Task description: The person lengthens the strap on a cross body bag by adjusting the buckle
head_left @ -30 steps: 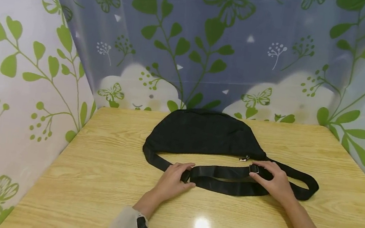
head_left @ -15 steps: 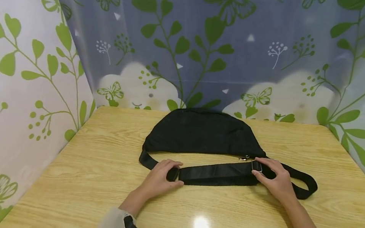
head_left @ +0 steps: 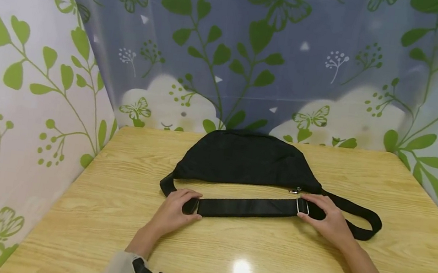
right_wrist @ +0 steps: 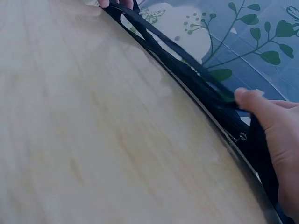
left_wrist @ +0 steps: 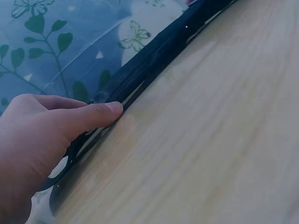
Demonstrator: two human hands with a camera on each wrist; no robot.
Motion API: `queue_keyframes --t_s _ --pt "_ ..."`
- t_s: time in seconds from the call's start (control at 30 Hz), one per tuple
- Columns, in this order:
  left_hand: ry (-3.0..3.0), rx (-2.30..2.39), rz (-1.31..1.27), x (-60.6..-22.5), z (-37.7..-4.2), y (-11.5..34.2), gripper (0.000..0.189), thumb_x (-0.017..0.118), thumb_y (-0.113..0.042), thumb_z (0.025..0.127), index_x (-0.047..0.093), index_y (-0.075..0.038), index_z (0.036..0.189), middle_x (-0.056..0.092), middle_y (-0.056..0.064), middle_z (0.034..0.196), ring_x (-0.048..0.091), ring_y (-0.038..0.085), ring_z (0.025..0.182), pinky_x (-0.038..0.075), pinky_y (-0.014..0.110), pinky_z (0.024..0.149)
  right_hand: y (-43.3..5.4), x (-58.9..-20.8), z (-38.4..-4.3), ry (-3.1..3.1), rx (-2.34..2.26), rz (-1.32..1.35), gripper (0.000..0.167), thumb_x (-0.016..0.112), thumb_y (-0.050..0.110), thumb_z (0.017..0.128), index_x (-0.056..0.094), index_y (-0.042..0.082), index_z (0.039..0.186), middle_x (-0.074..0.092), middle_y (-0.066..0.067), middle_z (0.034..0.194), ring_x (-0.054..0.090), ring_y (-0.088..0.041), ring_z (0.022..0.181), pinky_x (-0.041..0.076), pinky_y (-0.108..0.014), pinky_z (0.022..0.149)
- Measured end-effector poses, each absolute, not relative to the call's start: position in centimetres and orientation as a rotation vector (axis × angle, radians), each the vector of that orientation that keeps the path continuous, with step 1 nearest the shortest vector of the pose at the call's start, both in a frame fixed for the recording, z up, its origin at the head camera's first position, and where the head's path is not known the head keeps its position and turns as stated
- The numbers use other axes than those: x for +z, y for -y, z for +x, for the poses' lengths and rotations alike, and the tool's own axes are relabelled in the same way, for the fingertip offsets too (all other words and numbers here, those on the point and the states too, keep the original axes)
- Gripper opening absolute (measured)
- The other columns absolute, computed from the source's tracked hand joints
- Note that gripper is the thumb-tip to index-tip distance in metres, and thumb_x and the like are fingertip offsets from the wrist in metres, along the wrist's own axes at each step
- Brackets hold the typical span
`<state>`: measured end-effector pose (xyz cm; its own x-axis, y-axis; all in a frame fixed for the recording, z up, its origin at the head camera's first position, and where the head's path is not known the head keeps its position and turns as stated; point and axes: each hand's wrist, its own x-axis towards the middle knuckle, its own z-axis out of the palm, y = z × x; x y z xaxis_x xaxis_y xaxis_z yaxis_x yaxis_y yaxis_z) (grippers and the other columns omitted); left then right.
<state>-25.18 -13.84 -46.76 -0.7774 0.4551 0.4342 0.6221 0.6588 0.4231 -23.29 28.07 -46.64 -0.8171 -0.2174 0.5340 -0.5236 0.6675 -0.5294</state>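
A black waist bag (head_left: pixel 251 159) lies flat at the back of the table in the head view. Its black webbing strap (head_left: pixel 247 208) runs straight in front of it, between the two hands. At the strap's left end my left hand (head_left: pixel 174 209) grips a dark fitting, mostly hidden by the fingers. My right hand (head_left: pixel 328 218) pinches the strap at a metal slide buckle (head_left: pixel 302 206) between thumb and fingers. In the right wrist view the thumb (right_wrist: pixel 252 100) presses on the strap, which is lifted over the table there.
Right of the right hand, a loose loop of strap (head_left: pixel 371 221) lies on the wooden table (head_left: pixel 203 254). A zipper pull (head_left: pixel 294 190) sits at the bag's lower edge. A leaf-patterned curtain (head_left: pixel 215 39) stands right behind the table.
My left hand has slid left along the table with its end of the strap, so the doubled strap is now drawn straight. The right hand has stayed nearly in place at the slide buckle.
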Motion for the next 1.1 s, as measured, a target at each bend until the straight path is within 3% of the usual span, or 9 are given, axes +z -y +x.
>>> queue_keyframes --t_s 0.33,0.53,0.77,0.93,1.1 --pt "2.633 -0.850 -0.852 -46.6 -25.4 14.0 0.052 0.078 -0.032 0.073 0.061 -0.012 0.117 0.056 0.001 0.112 0.050 0.021 0.108 0.035 0.043 0.092 -28.0 -46.9 -23.0 2.533 0.893 0.636 0.047 0.080 0.024 0.070 0.064 0.011 0.112 0.056 -0.005 0.110 0.048 -0.033 0.107 0.036 -0.056 0.085" --pt "2.602 -0.819 -0.886 -47.1 -25.4 13.7 0.056 0.079 -0.038 0.068 0.062 -0.012 0.115 0.057 0.002 0.111 0.051 0.021 0.106 0.037 0.044 0.089 -28.5 -46.8 -22.7 2.631 0.858 0.611 0.047 0.077 0.032 0.073 0.064 0.013 0.114 0.056 -0.004 0.110 0.052 -0.030 0.100 0.038 -0.055 0.082" --pt "2.486 -0.780 -0.910 -47.0 -25.4 12.2 0.063 0.079 -0.042 0.068 0.059 -0.012 0.120 0.054 0.002 0.119 0.047 0.020 0.111 0.032 0.043 0.096 -28.8 -46.3 -22.4 2.730 0.914 0.538 0.049 0.069 0.037 0.081 0.059 0.012 0.122 0.053 -0.009 0.117 0.045 -0.036 0.111 0.030 -0.061 0.087" --pt "2.244 -0.663 -1.069 -46.6 -25.0 8.4 0.053 0.076 -0.035 0.074 0.060 -0.010 0.117 0.055 0.004 0.117 0.049 0.020 0.109 0.035 0.037 0.095 -29.0 -45.6 -22.9 2.615 0.915 0.542 0.038 0.065 0.023 0.086 0.058 0.007 0.120 0.051 -0.015 0.120 0.038 -0.042 0.116 0.028 -0.063 0.087" --pt "2.193 -0.550 -1.176 -46.2 -24.3 2.5 0.041 0.070 -0.032 0.081 0.061 -0.011 0.116 0.056 0.001 0.115 0.050 0.015 0.107 0.033 0.028 0.096 -29.2 -44.5 -24.4 2.390 0.756 0.598 0.033 0.068 0.001 0.079 0.062 0.001 0.112 0.056 -0.017 0.114 0.047 -0.037 0.106 0.035 -0.055 0.085"
